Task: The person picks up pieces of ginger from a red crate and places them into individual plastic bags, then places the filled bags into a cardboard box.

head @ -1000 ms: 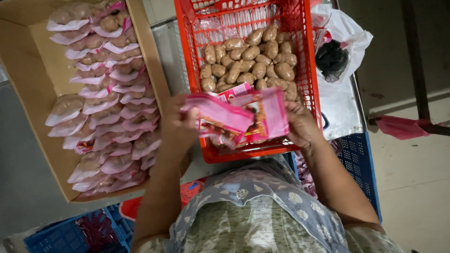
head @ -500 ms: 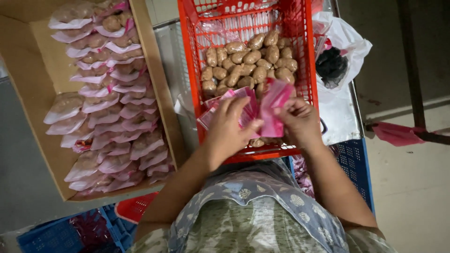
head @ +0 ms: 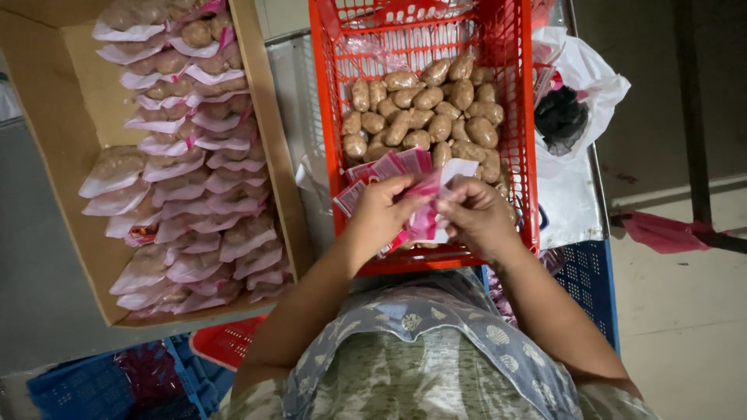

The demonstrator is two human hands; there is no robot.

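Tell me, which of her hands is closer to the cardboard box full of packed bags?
Left. The left hand is over the red basket, on the side toward the cardboard box; the right hand is farther across, holding the same pink bag.

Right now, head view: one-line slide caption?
Both hands open a pink bag over a red basket of brown pods.

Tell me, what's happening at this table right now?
A person is seen from above. Their left hand and right hand together grip a pink and clear empty bag, with more pink bags fanned out beside it. The hands hover over a red basket holding loose brown oval pieces. To the left, a cardboard box is stacked with rows of filled bags.
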